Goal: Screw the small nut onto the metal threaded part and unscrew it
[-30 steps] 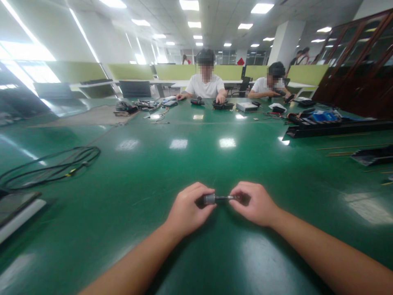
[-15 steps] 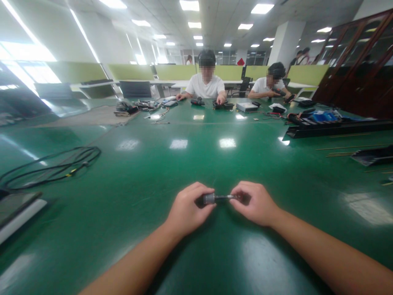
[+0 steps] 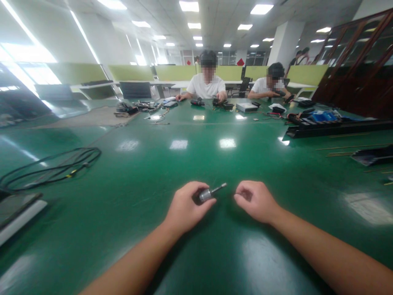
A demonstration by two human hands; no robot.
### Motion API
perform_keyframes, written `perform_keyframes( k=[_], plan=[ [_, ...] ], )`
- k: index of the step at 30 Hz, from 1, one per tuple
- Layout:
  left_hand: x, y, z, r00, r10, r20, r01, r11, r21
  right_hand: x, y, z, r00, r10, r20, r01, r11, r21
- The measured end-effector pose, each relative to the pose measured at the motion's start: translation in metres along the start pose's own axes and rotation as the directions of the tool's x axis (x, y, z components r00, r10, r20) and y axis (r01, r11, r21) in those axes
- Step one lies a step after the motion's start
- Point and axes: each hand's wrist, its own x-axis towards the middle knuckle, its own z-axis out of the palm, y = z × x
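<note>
Centrally, a silver cylindrical tool with a slim shaft (image 3: 206,195) sits pinched between the left hand's (image 3: 186,207) thumb and fingers, shaft angled up rightward. The right hand (image 3: 256,201), curled, stands apart; its contents are unclear. Both forearms rest low over a glossy green table (image 3: 196,164) in a bright office.

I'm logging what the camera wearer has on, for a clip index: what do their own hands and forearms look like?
The left hand and right hand are bare, without gloves; no ring, watch or wristband shows. The left forearm and right forearm show no sleeves, cables or markings.
</note>
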Motion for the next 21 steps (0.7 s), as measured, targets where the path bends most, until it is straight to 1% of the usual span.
perform_keyframes(
  k=[2,4,6,8,10,13,15,17,19,21],
  plan=[
    [0.001,0.001,0.001,0.996,-0.084,0.013,0.085,0.994,-0.063,0.001,0.003,-0.001,0.999,0.030,0.015,-0.030,1.000,0.002],
    [0.003,0.000,0.003,0.988,-0.155,0.027,0.157,0.971,-0.179,0.002,0.007,-0.001,0.998,0.040,0.041,-0.040,0.999,0.001],
    [0.005,-0.003,0.004,0.976,-0.217,0.036,0.217,0.927,-0.307,0.003,0.010,0.000,0.997,0.047,0.062,-0.047,0.999,-0.007],
    [0.007,-0.007,0.004,0.960,-0.277,0.048,0.273,0.878,-0.393,0.004,0.011,0.000,0.995,0.057,0.080,-0.056,0.998,-0.016],
    [0.008,-0.011,0.003,0.943,-0.329,0.051,0.315,0.833,-0.455,0.005,0.012,0.001,0.993,0.066,0.094,-0.065,0.998,-0.021],
    [0.010,-0.012,-0.006,0.925,-0.379,0.021,0.329,0.775,-0.539,0.006,0.012,0.002,0.991,0.077,0.109,-0.073,0.997,-0.036],
    [0.010,-0.009,-0.017,0.921,-0.389,0.002,0.326,0.771,-0.547,0.006,0.012,0.002,0.990,0.084,0.116,-0.077,0.995,-0.059],
    [0.009,-0.005,-0.035,0.926,-0.378,-0.003,0.327,0.804,-0.498,0.007,0.011,0.002,0.988,0.085,0.127,-0.074,0.993,-0.087],
    [0.003,-0.005,-0.058,0.931,-0.365,-0.022,0.330,0.864,-0.381,0.007,0.011,0.002,0.986,0.081,0.143,-0.065,0.991,-0.113],
    [-0.012,-0.011,-0.086,0.926,-0.370,-0.069,0.353,0.917,-0.185,0.008,0.010,0.002,0.985,0.078,0.155,-0.058,0.989,-0.133]
  ],
)
